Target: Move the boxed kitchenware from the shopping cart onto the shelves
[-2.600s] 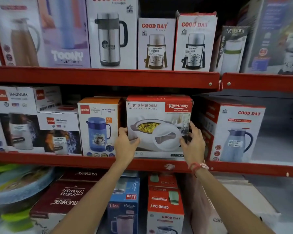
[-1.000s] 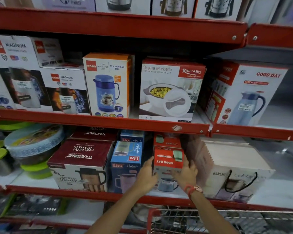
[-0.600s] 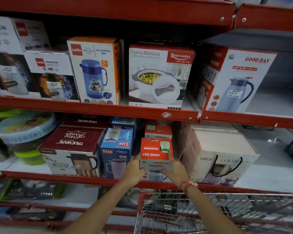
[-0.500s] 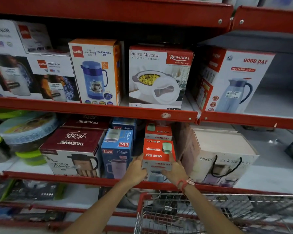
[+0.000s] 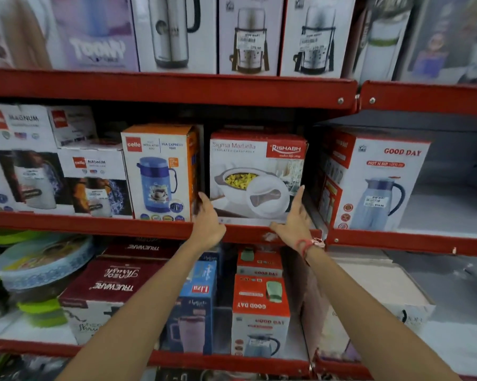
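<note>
Red steel shelving [image 5: 160, 90] fills my view, three tiers packed with boxed flasks and jugs. At centre, on the middle tier, the white-and-red casserole box [image 5: 256, 174] sits front-on between the orange flask box [image 5: 160, 171] at nine o'clock and the Good Day jug box [image 5: 375, 182] at three, likely squared up so its label faces out. Below, at six o'clock, stands a small Good Day box [image 5: 260, 314]. My left hand [image 5: 208, 224] and right hand [image 5: 293, 218] flank the casserole box's lower corners, fingers spread wide, gripping nothing; whether they touch it I cannot tell. No cart is in view, and motion blur smears the labels.
</note>
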Tool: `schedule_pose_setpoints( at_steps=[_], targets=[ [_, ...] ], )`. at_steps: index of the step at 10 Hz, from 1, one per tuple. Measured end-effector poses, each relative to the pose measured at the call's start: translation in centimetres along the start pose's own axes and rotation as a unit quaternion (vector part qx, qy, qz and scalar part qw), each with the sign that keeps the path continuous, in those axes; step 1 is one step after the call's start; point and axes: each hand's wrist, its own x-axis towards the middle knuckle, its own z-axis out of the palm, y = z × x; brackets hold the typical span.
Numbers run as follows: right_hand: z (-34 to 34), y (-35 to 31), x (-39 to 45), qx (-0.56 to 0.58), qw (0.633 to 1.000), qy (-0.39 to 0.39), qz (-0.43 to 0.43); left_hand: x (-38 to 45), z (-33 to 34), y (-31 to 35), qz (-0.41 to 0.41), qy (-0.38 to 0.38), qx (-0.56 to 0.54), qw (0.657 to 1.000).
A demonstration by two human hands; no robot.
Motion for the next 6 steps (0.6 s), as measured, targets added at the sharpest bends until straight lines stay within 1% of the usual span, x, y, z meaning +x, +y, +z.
schedule_pose_setpoints(
  at_steps=[1, 2, 3, 4, 5, 6],
  targets=[
    [0.2, -0.1, 0.3, -0.023, 1.0, 0.001, 0.001, 0.4, 0.0, -0.1, 0.003, 0.022, 0.06, 0.998],
    [0.2, 0.6, -0.7, -0.031, 0.999, 0.019, -0.01, -0.8, 0.1, -1.5, 0.032, 0.056, 0.102, 0.993],
    [-0.3, 1.3, -2.0, -0.038, 0.999, 0.017, -0.014, -1.4, -0.1, -2.2, 0.062, 0.032, 0.125, 0.99],
    [-1.6, -0.1, -2.8, -0.088, 0.996, 0.027, -0.01, -2.1, -0.6, -0.9, 0.057, 0.007, 0.105, 0.993],
    [-3.9, -3.4, -2.7, -0.104, 0.972, 0.168, -0.123, -2.2, -2.8, 2.3, 0.118, 0.123, 0.082, 0.982],
    [-7.6, -8.1, -2.6, -0.062, 0.95, 0.245, -0.184, -1.8, -7.5, 7.1, 0.283, 0.302, 0.156, 0.897]
  ],
)
